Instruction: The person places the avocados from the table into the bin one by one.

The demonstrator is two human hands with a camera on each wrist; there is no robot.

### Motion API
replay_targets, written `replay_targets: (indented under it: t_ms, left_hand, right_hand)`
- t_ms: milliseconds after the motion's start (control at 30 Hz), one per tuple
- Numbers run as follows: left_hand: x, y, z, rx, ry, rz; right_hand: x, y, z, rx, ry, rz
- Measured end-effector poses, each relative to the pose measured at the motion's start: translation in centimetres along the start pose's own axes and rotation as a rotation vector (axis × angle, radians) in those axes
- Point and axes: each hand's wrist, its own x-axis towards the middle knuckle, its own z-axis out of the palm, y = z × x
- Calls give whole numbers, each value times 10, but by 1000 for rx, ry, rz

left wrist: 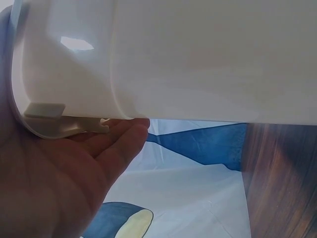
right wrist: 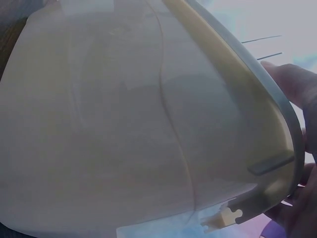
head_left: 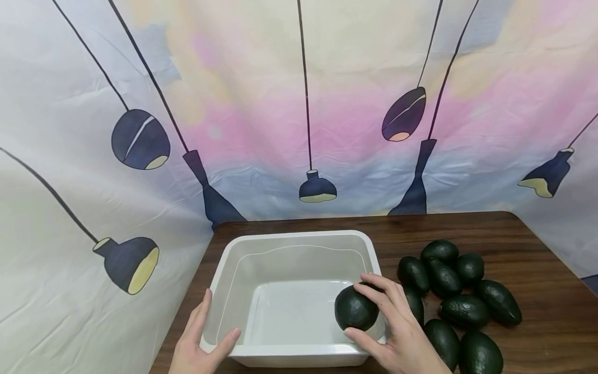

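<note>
A white plastic tub (head_left: 294,351) sits near the front of the table. My left hand (head_left: 198,337) holds its near-left corner, thumb over the front rim and fingers along the outer left side. In the left wrist view, those fingers (left wrist: 121,146) reach beneath the rim. My right hand (head_left: 397,322) grips a dark green avocado (head_left: 356,308) between thumb and fingers, over the right end of the tub. The right wrist view shows the tub's outer wall (right wrist: 114,124) and part of the right hand (right wrist: 297,89) beyond the rim; the avocado is hidden there.
Several more avocados lie in a loose group right of the tub, among them one at the front (head_left: 480,354) and one at the back (head_left: 439,251). The brown wooden table (head_left: 532,270) ends at a cloth backdrop (head_left: 261,104) printed with lamps.
</note>
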Motion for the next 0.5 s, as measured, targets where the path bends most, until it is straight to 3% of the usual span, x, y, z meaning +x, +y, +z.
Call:
replay_targets:
  t_ms: [300,500]
  left_hand:
    - [1,0,0,7,5,-4]
    - [0,0,1,5,6,-3]
  right_hand:
    - [-1,3,3,-6,2,-43]
    - [2,4,4,58,74,-116]
